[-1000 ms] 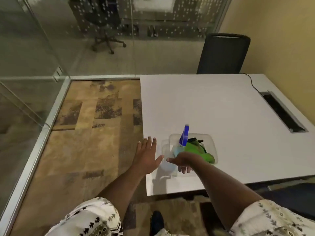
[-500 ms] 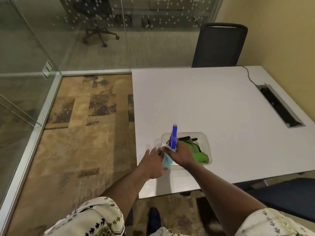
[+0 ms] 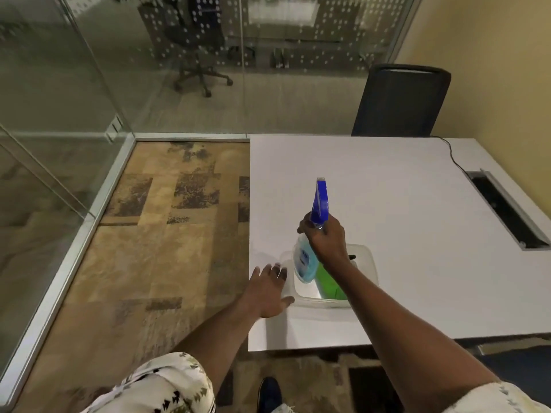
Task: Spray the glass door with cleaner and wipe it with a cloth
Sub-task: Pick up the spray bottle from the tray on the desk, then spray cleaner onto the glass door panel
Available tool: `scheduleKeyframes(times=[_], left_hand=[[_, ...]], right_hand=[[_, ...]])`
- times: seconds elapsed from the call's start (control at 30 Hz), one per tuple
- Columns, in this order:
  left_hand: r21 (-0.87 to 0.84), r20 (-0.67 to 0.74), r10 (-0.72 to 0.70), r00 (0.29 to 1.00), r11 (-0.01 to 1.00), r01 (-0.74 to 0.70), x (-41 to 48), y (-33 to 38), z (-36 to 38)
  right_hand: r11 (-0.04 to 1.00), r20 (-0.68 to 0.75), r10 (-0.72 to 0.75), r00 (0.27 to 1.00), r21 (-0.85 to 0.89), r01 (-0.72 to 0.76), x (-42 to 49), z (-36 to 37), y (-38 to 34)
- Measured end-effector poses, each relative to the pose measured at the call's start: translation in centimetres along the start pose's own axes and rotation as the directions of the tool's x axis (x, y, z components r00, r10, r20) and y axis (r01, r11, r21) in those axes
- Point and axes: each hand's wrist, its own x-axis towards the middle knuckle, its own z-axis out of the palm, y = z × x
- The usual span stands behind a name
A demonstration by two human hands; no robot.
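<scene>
The spray bottle (image 3: 304, 260) is gripped around its neck by the right hand (image 3: 328, 242), fingers wrapped tight just under the blue trigger head, bottle upright over the clear plastic tub (image 3: 368, 263) near the white table's (image 3: 402, 222) front-left corner. A green cloth (image 3: 326, 283) is seen lying in the tub (partly hidden by the forearm). The left hand (image 3: 267, 289) is held flat and spread, empty, fingertips at the tub's left rim. Plenty of bare carpet (image 3: 167, 257) is left between table edge and glass door (image 3: 44, 114).
</scene>
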Motion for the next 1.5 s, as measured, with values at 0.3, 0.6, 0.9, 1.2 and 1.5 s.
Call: scheduleKeyframes(times=[0.3, 0.6, 0.9, 1.2, 1.5], left_hand=[[-0.116, -0.147, -0.239, 0.960, 0.968, 0.223, -8.6, -7.1, 0.4], [-0.175, -0.275, -0.543, 0.793, 0.839, 0.515, -25.5, -17.2, 3.1], [-0.359, -0.256, -0.805, 0.536, 0.594, 0.720, -45.4, -25.3, 8.3], [-0.519, -0.216, -0.964, 0.156, 0.249, 0.818, -66.2, -30.4, 10.4], [-0.531, -0.276, -0.944, -0.182, -0.009, 0.847, -83.2, -33.8, 11.4]], right_hand=[[0.992, 0.135, -0.101, 0.986, 0.088, 0.090, -2.6, 9.4, -5.6], [0.959, 0.410, -0.265, 0.872, 0.209, 0.194, -13.7, 22.7, -14.0], [0.909, 0.617, -0.358, 0.701, 0.403, 0.110, -28.6, 35.9, -22.9], [0.874, 0.767, -0.470, 0.436, 0.473, 0.110, -42.9, 47.0, -29.8], [0.826, 0.812, -0.560, 0.165, 0.563, 0.034, -56.3, 56.6, -37.3]])
